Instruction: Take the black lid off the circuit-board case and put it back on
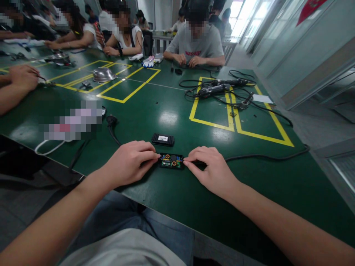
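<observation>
A small open black case with a circuit board inside (pixel 171 161) lies on the green table (pixel 155 111) near its front edge. My left hand (pixel 130 162) has its fingers curled and pinches the case's left end. At the right end, my right hand (pixel 210 168) pinches the case where a black cable (pixel 266 157) leaves it. A black lid with a white label (pixel 163 139) lies just behind the case, apart from both hands.
Soldering tools and tangled black cables (pixel 219 88) sit inside yellow floor-tape boxes at the back right. A black plug and cord (pixel 111 122) lie to the left. A metal bowl (pixel 103 75) stands further back. Several people sit round the far side; another person's hand (pixel 22 77) rests at left.
</observation>
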`<state>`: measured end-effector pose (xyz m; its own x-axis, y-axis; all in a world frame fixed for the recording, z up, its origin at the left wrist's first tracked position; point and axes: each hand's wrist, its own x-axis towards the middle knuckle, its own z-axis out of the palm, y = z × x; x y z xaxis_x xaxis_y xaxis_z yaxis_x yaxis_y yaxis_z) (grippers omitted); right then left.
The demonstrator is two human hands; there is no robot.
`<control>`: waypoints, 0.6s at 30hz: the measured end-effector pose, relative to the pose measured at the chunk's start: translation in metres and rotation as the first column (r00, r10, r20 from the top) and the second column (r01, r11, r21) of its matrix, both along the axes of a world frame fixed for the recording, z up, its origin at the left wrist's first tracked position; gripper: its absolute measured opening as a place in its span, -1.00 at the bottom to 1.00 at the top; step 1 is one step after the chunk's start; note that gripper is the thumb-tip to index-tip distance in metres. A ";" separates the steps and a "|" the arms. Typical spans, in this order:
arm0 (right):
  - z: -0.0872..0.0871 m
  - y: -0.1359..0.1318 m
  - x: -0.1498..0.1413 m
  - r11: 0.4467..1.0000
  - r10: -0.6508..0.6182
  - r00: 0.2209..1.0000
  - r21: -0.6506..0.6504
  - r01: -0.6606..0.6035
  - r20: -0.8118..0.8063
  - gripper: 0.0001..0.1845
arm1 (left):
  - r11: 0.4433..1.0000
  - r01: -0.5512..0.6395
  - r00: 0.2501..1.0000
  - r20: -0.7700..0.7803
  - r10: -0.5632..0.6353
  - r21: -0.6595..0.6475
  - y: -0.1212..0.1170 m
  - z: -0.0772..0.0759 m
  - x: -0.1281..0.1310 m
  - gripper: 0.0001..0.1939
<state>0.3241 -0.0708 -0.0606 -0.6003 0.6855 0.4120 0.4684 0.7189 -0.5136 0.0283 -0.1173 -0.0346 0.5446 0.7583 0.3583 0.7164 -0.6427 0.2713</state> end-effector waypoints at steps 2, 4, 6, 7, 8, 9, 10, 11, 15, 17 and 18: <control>0.000 -0.002 -0.001 0.999 -0.004 1.000 0.045 0.003 0.010 -0.84 | 1.000 0.010 0.999 -0.042 -0.010 -0.011 0.003 0.007 0.001 -0.73; -0.001 -0.003 -0.001 0.997 -0.012 1.000 0.078 0.010 0.018 -0.85 | 0.999 0.011 0.999 -0.052 -0.013 -0.030 0.010 0.012 0.003 -0.76; -0.002 -0.004 -0.002 0.996 -0.014 1.000 0.091 0.012 0.018 -0.86 | 0.999 -0.040 0.999 -0.014 0.040 -0.005 0.020 0.012 0.007 -0.77; -0.002 -0.004 -0.003 0.995 -0.011 1.000 0.095 0.010 0.015 -0.87 | 0.995 -0.104 0.995 0.009 0.104 0.009 0.026 0.011 0.008 -0.76; -0.002 -0.005 -0.003 0.995 -0.005 1.000 0.101 0.004 0.010 -0.87 | 0.985 -0.170 0.985 0.017 0.170 0.006 0.032 0.008 0.010 -0.76; -0.002 -0.005 -0.004 0.994 0.001 1.000 0.107 -0.002 0.005 -0.87 | 0.976 -0.218 0.976 0.024 0.218 -0.012 0.038 0.006 0.011 -0.74; -0.001 -0.005 -0.004 0.993 0.006 1.000 0.116 -0.006 -0.002 -0.87 | 0.970 -0.236 0.971 0.015 0.237 -0.058 0.042 0.003 0.012 -0.68; -0.001 -0.005 -0.005 0.993 0.006 1.000 0.121 -0.005 -0.008 -0.87 | 0.962 -0.248 0.968 0.000 0.250 -0.111 0.046 0.001 0.012 -0.62; 0.003 -0.006 -0.005 0.993 -0.024 0.999 0.119 0.027 -0.032 -0.87 | 0.949 -0.242 0.968 0.018 0.251 -0.202 0.045 0.002 0.011 -0.61; 0.003 -0.007 -0.004 0.994 -0.033 0.998 0.102 0.037 -0.047 -0.80 | 0.966 -0.202 0.972 0.090 0.218 -0.162 0.035 0.008 0.010 -0.63; 0.003 -0.007 -0.004 0.995 -0.034 0.998 0.091 0.040 -0.057 -0.74 | 0.976 -0.158 0.977 0.120 0.177 -0.153 0.029 0.011 0.011 -0.61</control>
<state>0.3201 -0.0777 -0.0575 -0.5499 0.6646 0.5059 0.4683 0.7469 -0.4721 0.0390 -0.0882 -0.0237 0.3603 0.8828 0.3013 0.7622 -0.4648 0.4505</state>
